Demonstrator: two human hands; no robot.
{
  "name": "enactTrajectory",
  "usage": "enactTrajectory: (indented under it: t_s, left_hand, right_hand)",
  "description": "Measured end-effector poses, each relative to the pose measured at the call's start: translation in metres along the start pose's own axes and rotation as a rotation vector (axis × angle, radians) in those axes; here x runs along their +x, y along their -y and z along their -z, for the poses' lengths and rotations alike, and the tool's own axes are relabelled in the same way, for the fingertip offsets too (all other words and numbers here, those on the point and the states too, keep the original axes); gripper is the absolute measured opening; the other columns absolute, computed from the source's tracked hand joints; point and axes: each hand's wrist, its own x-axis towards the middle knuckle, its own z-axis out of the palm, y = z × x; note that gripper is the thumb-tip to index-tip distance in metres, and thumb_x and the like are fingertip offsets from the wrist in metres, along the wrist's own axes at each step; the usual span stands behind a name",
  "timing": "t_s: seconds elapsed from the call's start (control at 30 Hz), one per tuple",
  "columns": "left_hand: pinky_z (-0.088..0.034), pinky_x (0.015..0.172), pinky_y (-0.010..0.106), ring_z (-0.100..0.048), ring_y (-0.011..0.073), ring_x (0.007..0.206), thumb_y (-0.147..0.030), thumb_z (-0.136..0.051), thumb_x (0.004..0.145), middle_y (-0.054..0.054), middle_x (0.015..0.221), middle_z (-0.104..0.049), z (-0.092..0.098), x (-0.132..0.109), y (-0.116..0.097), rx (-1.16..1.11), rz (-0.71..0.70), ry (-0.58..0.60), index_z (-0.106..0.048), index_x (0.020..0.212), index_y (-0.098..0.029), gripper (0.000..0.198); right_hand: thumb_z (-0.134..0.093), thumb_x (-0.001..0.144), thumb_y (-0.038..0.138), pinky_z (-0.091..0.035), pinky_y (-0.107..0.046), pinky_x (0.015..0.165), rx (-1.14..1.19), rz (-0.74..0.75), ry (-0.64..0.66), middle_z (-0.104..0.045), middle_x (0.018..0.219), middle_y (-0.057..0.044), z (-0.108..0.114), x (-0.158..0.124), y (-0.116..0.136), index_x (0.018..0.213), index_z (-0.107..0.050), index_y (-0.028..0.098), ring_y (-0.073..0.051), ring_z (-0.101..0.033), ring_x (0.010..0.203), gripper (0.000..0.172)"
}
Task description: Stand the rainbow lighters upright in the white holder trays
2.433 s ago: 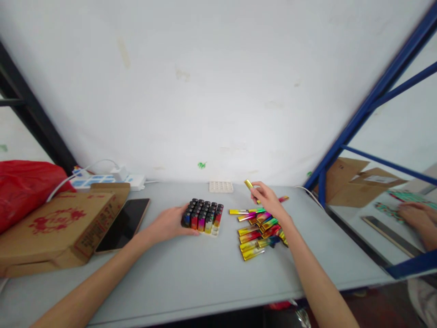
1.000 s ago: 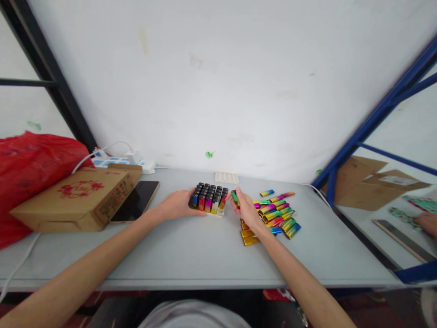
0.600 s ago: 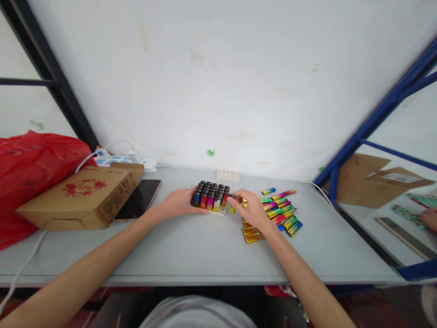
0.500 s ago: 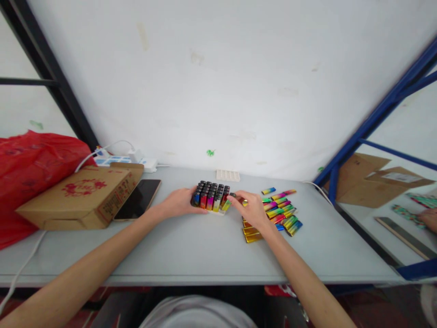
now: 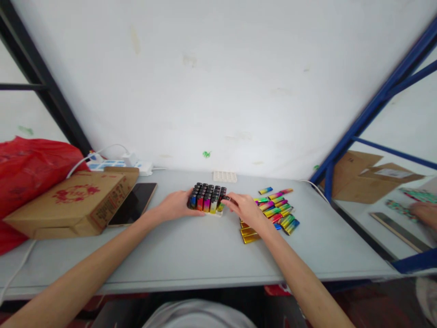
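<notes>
On the grey table (image 5: 191, 255), a brown cardboard box (image 5: 68, 202) and a black phone (image 5: 133, 209) lie at my left. A heap of shiny rainbow metal sleeves (image 5: 277, 212) lies just beside my right wrist. Between them stands the block of colourful black-topped lighters (image 5: 205, 198). My left hand (image 5: 175, 206), half open, cups its left side. My right hand (image 5: 244, 208) has the fingertips pinched nearly shut on the corner lighter (image 5: 221, 206) at its right front.

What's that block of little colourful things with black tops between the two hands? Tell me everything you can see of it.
A tight block of lighters stands upright in rows, black caps up, shiny bodies blue, red, pink and yellow. It sits in a white tray on the grey table. The left hand rests against its left side; the right hand touches its right edge with its fingertips.
</notes>
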Motion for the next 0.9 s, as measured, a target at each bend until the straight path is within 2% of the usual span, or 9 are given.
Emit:
enactTrajectory:
  t_s: [0.1,0.2,0.37,0.47,0.57,0.67,0.73,0.8,0.9]
  left_hand:
    - [-0.054,0.084,0.037,-0.073,0.0371,0.106,-0.081,-0.070,0.068,0.010,0.116,-0.079,0.001,-0.001,0.000,0.008,-0.013,0.009,-0.061,0.134,-0.024,0.088]
    - [-0.055,0.084,0.038,-0.073,0.0377,0.106,-0.081,-0.069,0.070,0.011,0.118,-0.078,0.001,0.000,0.000,0.022,-0.020,0.002,-0.059,0.138,-0.021,0.091]
    - [-0.055,0.085,0.039,-0.074,0.0379,0.105,-0.083,-0.068,0.070,0.012,0.121,-0.078,0.002,-0.001,-0.001,0.050,-0.016,0.011,-0.058,0.140,-0.020,0.094]
    - [-0.054,0.083,0.039,-0.073,0.0391,0.105,-0.081,-0.067,0.073,0.012,0.119,-0.078,0.004,-0.002,-0.003,0.060,-0.027,0.004,-0.058,0.140,-0.016,0.093]
    - [-0.054,0.080,0.038,-0.073,0.0388,0.104,-0.083,-0.066,0.073,0.012,0.114,-0.079,0.005,-0.002,-0.004,0.075,-0.030,0.014,-0.062,0.133,-0.015,0.091]
    - [-0.055,0.080,0.038,-0.074,0.0363,0.102,-0.086,-0.065,0.072,0.012,0.113,-0.079,0.004,0.000,-0.002,0.089,-0.025,0.020,-0.064,0.127,-0.019,0.087]
    - [-0.055,0.082,0.038,-0.074,0.0354,0.101,-0.086,-0.065,0.071,0.013,0.113,-0.079,0.002,0.002,0.000,0.088,-0.020,0.012,-0.063,0.127,-0.021,0.086]
    - [-0.055,0.083,0.039,-0.074,0.0355,0.102,-0.085,-0.066,0.071,0.013,0.114,-0.078,0.001,0.003,0.002,0.080,-0.023,0.008,-0.062,0.128,-0.021,0.086]
    - [-0.056,0.084,0.039,-0.074,0.0357,0.102,-0.086,-0.065,0.071,0.014,0.114,-0.078,0.000,0.003,0.004,0.079,-0.025,0.010,-0.062,0.129,-0.019,0.089]
  right_hand:
    - [-0.048,0.108,0.051,-0.040,-0.027,0.063,-0.026,-0.004,0.049,-0.069,0.069,-0.001,-0.002,0.001,0.000,0.107,-0.071,0.026,-0.020,-0.063,0.062,0.034]
    - [-0.053,0.106,0.052,-0.036,-0.028,0.061,-0.143,-0.030,0.011,-0.072,0.074,-0.003,-0.006,0.003,0.004,0.109,-0.072,0.027,-0.021,-0.064,0.064,0.032]
    - [-0.050,0.104,0.063,-0.028,-0.029,0.058,-0.263,-0.070,0.025,-0.071,0.072,-0.005,-0.006,0.004,0.006,0.077,-0.068,0.023,-0.018,-0.060,0.062,0.051]
    - [-0.040,0.107,0.063,-0.031,-0.029,0.061,-0.290,-0.122,-0.037,-0.069,0.070,-0.005,0.007,0.001,-0.009,0.075,-0.066,0.023,-0.018,-0.060,0.063,0.057]
    - [-0.037,0.111,0.051,-0.039,-0.030,0.070,-0.373,-0.270,-0.154,-0.072,0.081,-0.009,0.029,-0.007,-0.040,0.084,-0.068,0.022,-0.022,-0.064,0.074,0.050]
    - [-0.051,0.106,0.036,-0.046,-0.037,0.088,-0.511,-0.510,-0.221,-0.073,0.105,-0.018,0.053,-0.023,-0.079,0.109,-0.071,0.016,-0.030,-0.067,0.101,0.029]
    - [-0.056,0.103,0.039,-0.047,-0.043,0.095,-0.583,-0.725,-0.250,-0.068,0.120,-0.024,0.066,-0.036,-0.101,0.122,-0.070,0.013,-0.036,-0.063,0.115,0.035]
    - [-0.057,0.101,0.051,-0.048,-0.048,0.097,-0.559,-0.883,-0.206,-0.064,0.129,-0.026,0.074,-0.046,-0.116,0.130,-0.068,0.013,-0.039,-0.060,0.121,0.048]
    - [-0.058,0.097,0.062,-0.048,-0.051,0.100,-0.505,-0.992,-0.100,-0.059,0.139,-0.023,0.078,-0.052,-0.124,0.135,-0.065,0.015,-0.041,-0.058,0.126,0.061]
